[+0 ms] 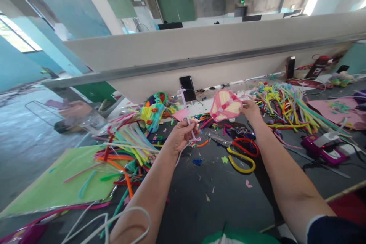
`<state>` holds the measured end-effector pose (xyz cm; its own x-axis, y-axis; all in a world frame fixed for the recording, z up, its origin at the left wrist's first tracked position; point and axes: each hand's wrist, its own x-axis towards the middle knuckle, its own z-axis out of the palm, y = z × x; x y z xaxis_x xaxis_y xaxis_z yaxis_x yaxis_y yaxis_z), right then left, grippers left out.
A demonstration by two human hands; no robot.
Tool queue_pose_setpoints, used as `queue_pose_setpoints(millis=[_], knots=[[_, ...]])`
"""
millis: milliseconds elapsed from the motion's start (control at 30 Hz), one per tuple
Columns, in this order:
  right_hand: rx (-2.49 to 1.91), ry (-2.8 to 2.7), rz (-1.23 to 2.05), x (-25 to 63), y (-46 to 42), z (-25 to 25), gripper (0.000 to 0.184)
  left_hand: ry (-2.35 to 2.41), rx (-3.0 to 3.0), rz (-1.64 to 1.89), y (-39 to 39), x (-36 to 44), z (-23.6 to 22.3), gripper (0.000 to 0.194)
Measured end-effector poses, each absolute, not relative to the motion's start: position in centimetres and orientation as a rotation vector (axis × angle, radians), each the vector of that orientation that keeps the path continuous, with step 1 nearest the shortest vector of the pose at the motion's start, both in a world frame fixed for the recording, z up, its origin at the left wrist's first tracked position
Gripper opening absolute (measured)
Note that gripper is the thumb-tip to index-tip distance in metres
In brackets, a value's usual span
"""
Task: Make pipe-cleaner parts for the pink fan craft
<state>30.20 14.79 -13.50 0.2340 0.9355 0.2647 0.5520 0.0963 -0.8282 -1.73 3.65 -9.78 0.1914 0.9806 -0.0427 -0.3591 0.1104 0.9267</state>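
My left hand (182, 135) is closed around a pale lilac pipe-cleaner stem (184, 103), which stands roughly upright with a short crosspiece at the top. My right hand (251, 113) pinches the right edge of a rounded pink-and-cream pipe-cleaner piece (227, 103) with a pink rim and a band of small pink flowers across it. Below this piece lie scissors (243, 155) with one red and one yellow handle. Left of my left hand sits a yellow-and-turquoise pipe-cleaner piece (153, 117) with orange flowers.
Loose pipe cleaners (286, 103) are heaped on the right, and another bunch (134, 141) lies on the left beside a green sheet (63, 179). A phone (187, 87) leans on the partition. A purple power strip (323, 152) with cables is at right; a white cable crosses my left forearm.
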Motion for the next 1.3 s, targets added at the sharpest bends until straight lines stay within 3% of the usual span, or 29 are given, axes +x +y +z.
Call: queue_pose_setpoints(millis=[1300], knots=[[-1.517,-1.362,0.637,27.4,13.7,-13.5,0.038,0.834,1.005,1.107,2.5,-0.8,-8.6,0.024]])
